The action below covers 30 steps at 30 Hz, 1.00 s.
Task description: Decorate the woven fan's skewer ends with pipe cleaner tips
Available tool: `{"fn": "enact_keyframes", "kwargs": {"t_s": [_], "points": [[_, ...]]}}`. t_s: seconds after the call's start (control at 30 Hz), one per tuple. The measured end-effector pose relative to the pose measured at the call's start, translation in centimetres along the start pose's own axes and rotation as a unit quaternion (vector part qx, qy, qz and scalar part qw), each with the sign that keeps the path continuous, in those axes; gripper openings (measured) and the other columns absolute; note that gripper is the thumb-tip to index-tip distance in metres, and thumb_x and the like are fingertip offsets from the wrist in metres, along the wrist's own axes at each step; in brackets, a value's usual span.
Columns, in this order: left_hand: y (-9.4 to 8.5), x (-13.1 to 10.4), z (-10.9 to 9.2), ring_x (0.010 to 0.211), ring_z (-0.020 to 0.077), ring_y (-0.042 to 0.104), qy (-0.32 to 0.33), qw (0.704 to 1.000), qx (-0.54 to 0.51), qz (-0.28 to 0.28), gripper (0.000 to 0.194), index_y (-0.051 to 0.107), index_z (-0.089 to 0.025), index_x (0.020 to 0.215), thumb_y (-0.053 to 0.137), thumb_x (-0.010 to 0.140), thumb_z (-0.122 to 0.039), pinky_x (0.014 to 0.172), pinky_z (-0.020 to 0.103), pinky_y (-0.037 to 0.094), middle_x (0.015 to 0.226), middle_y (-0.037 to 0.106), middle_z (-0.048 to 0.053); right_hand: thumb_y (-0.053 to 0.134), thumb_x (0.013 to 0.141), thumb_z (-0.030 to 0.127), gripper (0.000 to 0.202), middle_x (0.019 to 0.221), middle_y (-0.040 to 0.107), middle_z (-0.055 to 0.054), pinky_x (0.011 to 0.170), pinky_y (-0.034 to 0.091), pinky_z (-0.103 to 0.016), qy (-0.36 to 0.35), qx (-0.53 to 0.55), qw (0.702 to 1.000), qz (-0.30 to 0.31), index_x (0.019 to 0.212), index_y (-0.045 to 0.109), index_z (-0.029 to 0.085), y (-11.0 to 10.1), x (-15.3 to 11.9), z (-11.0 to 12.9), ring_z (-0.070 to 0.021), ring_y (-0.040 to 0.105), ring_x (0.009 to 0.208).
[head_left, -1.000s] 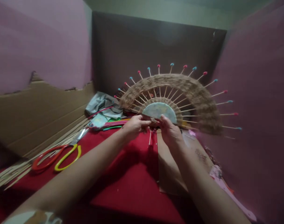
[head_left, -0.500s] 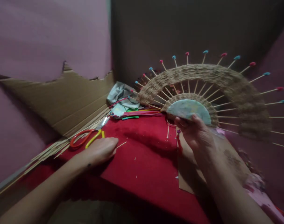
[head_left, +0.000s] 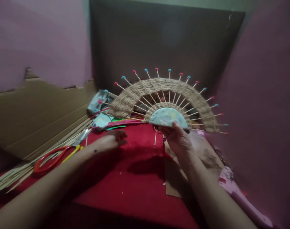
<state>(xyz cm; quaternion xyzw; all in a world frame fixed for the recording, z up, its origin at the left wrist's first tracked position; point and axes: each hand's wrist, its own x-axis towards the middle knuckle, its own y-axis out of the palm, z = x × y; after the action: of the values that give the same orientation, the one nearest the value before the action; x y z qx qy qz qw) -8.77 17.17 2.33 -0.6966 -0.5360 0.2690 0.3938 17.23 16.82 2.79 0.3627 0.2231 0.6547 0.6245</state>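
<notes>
A half-round woven fan point(head_left: 162, 84) stands up over the red cloth, its thin sticks tipped with pink and blue beads. My right hand point(head_left: 178, 138) grips its pale blue half-disc base point(head_left: 169, 117) at the lower edge, thumb in front and fingers behind. My left hand point(head_left: 111, 140) hovers over the cloth to the left of the fan, fingers loosely bent and apart, with nothing visible in them. Scissors with red and yellow handles point(head_left: 51, 159) lie left of that hand.
Thin pale sticks point(head_left: 16, 178) lie along the left by a torn cardboard sheet point(head_left: 51, 117). Colored strips point(head_left: 135, 120) and a crumpled grey-blue cloth point(head_left: 98, 101) lie behind. A brown board point(head_left: 172, 178) and a pink tool point(head_left: 245, 203) are at right. Red cloth point(head_left: 126, 197) covers the surface.
The fan, held in my right hand, has turned more face-on and sits farther left and smaller in view. My left hand's fingers have loosened and lifted. The camera view has shifted.
</notes>
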Motion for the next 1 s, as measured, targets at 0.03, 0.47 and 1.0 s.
{"fn": "enact_keyframes", "kwargs": {"t_s": [0.03, 0.47, 1.0], "points": [[0.8, 0.3, -1.7, 0.079, 0.0155, 0.059, 0.019, 0.999, -0.03, 0.022, 0.034, 0.058, -0.02, 0.107, 0.054, 0.079, -0.038, 0.068, 0.023, 0.046, 0.098, 0.065, 0.005, 0.077, 0.062, 0.023, 0.023, 0.075, 0.072, 0.003, 0.076, 0.057, -0.033, 0.0, 0.005, 1.0, -0.007, 0.08, 0.062, 0.021, 0.1, -0.1, -0.1, -0.0145, 0.067, 0.07], [6.9, 2.5, -8.5, 0.042, 0.006, 0.046, 0.085, 0.848, -0.454, 0.26, 0.024, 0.062, -0.011, 0.071, 0.07, 0.071, -0.033, 0.043, 0.02, 0.032, 0.059, 0.062, 0.003, 0.074, 0.067, 0.023, 0.022, 0.079, 0.073, -0.001, 0.089, 0.052, -0.044, -0.005, -0.004, 0.998, 0.062, 0.086, 0.063, 0.02, 0.8, -0.7, 0.4, -0.0209, 0.07, 0.082], [4.0, 2.7, -1.9, 0.042, 0.0095, 0.055, -0.009, 0.861, -0.369, 0.35, 0.032, 0.067, -0.016, 0.096, 0.069, 0.066, -0.027, 0.032, 0.017, 0.029, 0.071, 0.07, 0.004, 0.07, 0.071, 0.014, 0.019, 0.09, 0.072, 0.001, 0.087, 0.053, -0.036, 0.002, 0.071, 0.997, -0.023, 0.088, 0.065, 0.023, 0.7, -0.6, 1.5, -0.0154, 0.066, 0.09]]}}
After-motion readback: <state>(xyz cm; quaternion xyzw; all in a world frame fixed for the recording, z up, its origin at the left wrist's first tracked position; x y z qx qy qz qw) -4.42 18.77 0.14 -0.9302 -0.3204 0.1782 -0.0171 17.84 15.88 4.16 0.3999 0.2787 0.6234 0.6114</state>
